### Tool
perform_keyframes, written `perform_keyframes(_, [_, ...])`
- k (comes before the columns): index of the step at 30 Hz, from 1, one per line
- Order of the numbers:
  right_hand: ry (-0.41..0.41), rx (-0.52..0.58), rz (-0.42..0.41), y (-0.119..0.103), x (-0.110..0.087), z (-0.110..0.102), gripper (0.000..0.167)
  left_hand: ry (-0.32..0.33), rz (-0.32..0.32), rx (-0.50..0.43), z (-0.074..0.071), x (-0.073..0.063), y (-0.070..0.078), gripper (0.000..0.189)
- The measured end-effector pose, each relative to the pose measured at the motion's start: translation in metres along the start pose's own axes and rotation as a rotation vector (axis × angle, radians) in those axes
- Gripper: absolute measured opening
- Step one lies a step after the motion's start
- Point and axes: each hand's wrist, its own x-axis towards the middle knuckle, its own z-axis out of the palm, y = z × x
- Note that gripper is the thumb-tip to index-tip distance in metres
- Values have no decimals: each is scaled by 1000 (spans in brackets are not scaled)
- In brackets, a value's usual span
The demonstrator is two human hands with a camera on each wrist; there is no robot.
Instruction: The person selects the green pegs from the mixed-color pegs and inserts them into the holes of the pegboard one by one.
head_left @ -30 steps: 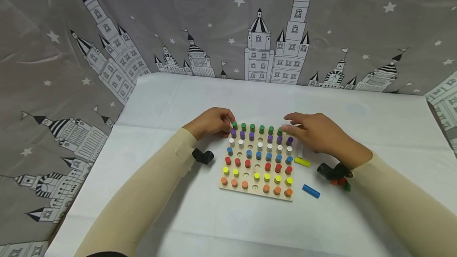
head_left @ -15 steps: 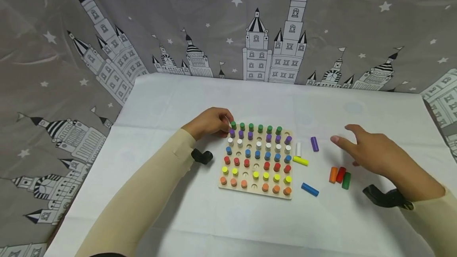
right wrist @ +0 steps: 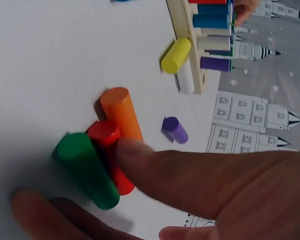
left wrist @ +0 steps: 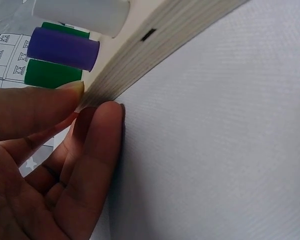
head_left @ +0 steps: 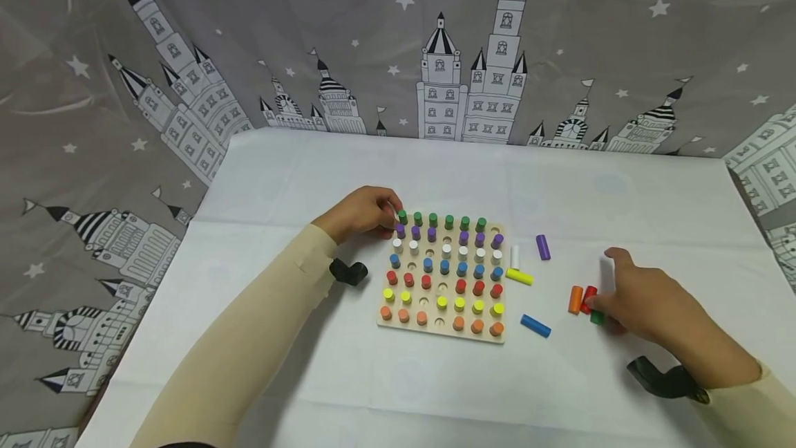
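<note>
Rows of green, purple, white, blue, red, yellow and orange pegs stand in a wooden pegboard (head_left: 448, 335), with a bare hole showing in each row. My left hand (head_left: 359, 213) holds its far left corner, thumb on the edge beside a green peg and fingers lower at the side. My right hand (head_left: 659, 313) is over a loose green peg (right wrist: 87, 170) lying beside a red peg (right wrist: 104, 131) and an orange peg (right wrist: 121, 112). In the right wrist view the thumb overlaps the red peg, and the fingers are spread beyond the green one, with a gap.
Right of the board lie a loose yellow peg (head_left: 519, 276), a white peg (head_left: 515, 256), a purple peg (head_left: 543, 247) and a blue peg (head_left: 535, 325). A white cloth (head_left: 298, 379) covers the table. A grey castle-print curtain (head_left: 385, 19) hangs behind.
My right hand has left the board's far right corner, swung right, then come down over the green and red pegs. My left hand keeps its hold on the board.
</note>
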Motion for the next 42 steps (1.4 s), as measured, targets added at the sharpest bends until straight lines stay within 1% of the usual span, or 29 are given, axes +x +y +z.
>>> perform_keyframes(9, [-3,-64,-1,-5,0,2,98,1,7,-2,1,1,-1,23])
perform_keyframes(14, [-5,-76,-24,-2,0,2,92,2,14,1,1,0,-1,23])
perform_keyframes(19, [20,-127,-70,0,0,2,86,4,18,5,0,0,-1,22])
perform_keyframes(23, [86,-167,-113,3,-1,2,79,6,16,8,0,-1,0,21])
perform_keyframes(27, [200,-207,-167,11,-1,2,66,4,9,8,0,-2,2,21])
perform_keyframes(30, [252,-219,-182,13,0,3,58,1,2,8,1,-2,2,21])
perform_keyframes(35, [287,-203,-177,11,5,6,43,4,2,17,1,-2,2,21])
perform_keyframes(42, [263,-189,-129,9,10,4,32,-4,10,-5,1,-2,1,21])
